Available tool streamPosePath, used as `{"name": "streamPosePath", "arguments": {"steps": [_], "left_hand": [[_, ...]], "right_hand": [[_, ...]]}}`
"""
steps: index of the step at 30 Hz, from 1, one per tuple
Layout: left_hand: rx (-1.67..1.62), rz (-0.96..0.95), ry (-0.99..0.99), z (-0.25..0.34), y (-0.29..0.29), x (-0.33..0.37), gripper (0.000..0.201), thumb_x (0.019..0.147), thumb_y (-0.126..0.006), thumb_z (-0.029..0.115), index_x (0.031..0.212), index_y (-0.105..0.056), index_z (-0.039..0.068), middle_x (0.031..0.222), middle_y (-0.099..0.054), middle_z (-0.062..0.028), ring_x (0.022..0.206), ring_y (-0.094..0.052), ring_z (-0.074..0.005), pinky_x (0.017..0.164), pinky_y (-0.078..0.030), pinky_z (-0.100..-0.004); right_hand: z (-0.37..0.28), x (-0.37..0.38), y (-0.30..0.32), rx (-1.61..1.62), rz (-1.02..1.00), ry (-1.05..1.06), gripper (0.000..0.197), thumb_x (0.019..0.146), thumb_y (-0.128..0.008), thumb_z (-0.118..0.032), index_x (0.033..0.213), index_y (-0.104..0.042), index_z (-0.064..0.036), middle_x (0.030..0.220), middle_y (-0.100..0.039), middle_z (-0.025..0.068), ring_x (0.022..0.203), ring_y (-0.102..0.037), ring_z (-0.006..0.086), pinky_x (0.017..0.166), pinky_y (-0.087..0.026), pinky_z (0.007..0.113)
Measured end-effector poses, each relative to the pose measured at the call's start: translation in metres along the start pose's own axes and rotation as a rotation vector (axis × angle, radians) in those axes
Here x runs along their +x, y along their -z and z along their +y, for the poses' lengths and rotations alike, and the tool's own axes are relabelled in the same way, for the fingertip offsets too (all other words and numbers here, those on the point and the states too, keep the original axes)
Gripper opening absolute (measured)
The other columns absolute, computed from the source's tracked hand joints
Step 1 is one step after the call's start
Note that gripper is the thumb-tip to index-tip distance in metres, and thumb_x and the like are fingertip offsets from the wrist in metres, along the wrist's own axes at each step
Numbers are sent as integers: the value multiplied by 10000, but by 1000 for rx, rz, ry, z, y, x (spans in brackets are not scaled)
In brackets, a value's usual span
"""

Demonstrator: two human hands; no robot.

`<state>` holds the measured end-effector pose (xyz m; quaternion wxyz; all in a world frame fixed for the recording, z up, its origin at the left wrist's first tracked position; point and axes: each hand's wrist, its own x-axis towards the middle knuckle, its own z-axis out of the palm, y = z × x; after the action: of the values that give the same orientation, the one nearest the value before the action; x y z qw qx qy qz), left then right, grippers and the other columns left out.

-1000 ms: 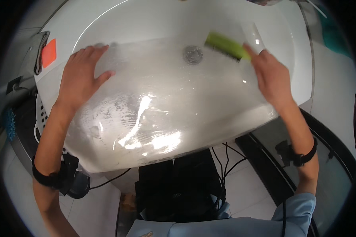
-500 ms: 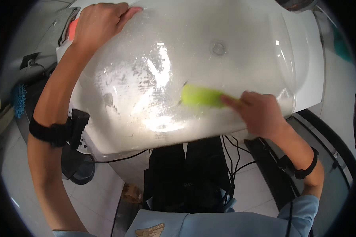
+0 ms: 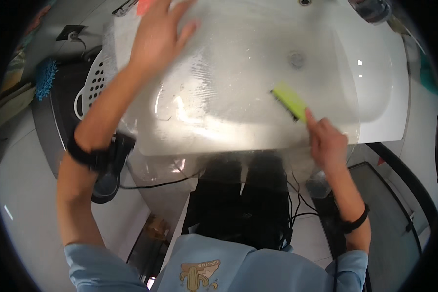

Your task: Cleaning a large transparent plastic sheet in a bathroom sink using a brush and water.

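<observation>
My right hand (image 3: pixel 328 146) grips the handle of a lime-green scrubbing brush (image 3: pixel 290 99) with dark bristles. The brush is over a wet, clear plastic sheet (image 3: pixel 228 95), tilted with its bristles toward the lower left. This sheet lies across a white sink (image 3: pixel 396 104), and its near part hangs past the front edge over my legs. My left hand (image 3: pixel 158 36), slightly blurred, is over the far left part of the sheet with fingers stretched out and thumb apart. Whether it presses on the sheet I cannot tell. Through the sheet the drain (image 3: pixel 296 59) shows.
A metal faucet (image 3: pixel 372 10) stands at the far right. Left of the sink are a white perforated basket (image 3: pixel 95 82), a blue shaggy duster (image 3: pixel 46 80) and a wall socket (image 3: pixel 71 33). Black cables (image 3: pixel 155 186) hang below the sink.
My left hand has opened from a fist with the thumb out. The sheet now overhangs the sink's front edge. The brush has turned and moved right, still in my right hand.
</observation>
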<state>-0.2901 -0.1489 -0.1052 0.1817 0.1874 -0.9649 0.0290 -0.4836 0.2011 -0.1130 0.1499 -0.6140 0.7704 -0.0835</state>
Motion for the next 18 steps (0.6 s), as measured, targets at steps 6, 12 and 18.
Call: {"name": "streamPosePath", "arguments": {"steps": [6, 12, 18], "left_hand": [[-134, -689, 159, 71, 81, -158, 638, 893, -544, 372, 1437, -330, 118, 1522, -200, -174, 1397, -170, -399, 1112, -156, -551], [-100, -472, 416, 79, 61, -198, 650, 925, -472, 386, 1445, -285, 44, 1519, -187, -206, 1399, -129, -427, 1119, -106, -548], [-32, -355, 567, 81, 49, -207, 607, 956, -407, 348, 1454, -256, 34, 1517, -184, -216, 1407, -126, -406, 1136, -107, -507]], "right_hand": [[-42, 16, -5, -33, -123, 46, 473, 837, -545, -91, 1297, -533, -195, 750, -518, 56, 588, -564, 223, 488, -456, 366], [-107, -2, -23, 216, -147, 398, 497, 797, -537, -88, 1281, -546, -203, 738, -513, 55, 627, -558, 206, 515, -460, 341], [-24, -48, -25, 138, 170, 30, 552, 787, -512, -14, 1296, -551, -224, 661, -510, 50, 539, -518, 227, 484, -446, 342]]}}
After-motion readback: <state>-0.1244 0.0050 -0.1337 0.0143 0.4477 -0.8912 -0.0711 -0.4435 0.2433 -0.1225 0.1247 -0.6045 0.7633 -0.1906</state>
